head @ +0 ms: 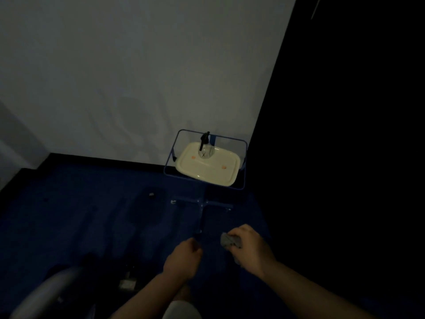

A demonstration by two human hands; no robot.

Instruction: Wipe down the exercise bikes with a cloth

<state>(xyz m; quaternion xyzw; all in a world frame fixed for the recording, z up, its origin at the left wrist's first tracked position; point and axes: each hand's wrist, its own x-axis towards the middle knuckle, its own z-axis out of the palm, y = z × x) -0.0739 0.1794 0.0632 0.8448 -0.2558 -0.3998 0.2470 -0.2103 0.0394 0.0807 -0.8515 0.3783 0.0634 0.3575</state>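
Note:
The room is very dim. My right hand (249, 246) is closed around a crumpled grey cloth (228, 240), held low over the blue floor. My left hand (182, 260) is a loose fist just left of it, and I cannot make out anything in it. A grey curved part of an exercise bike (48, 293) shows at the bottom left, with dark bike parts (128, 272) beside it, hard to read in the gloom. Both hands are apart from the bike.
A blue-framed stand (171, 150) holds a cream tray (207, 171) with a clear spray bottle (205, 148) on it, against the white wall (138, 77). Its blue cross-shaped base (202, 203) lies just beyond my hands. A black wall (345, 157) fills the right side.

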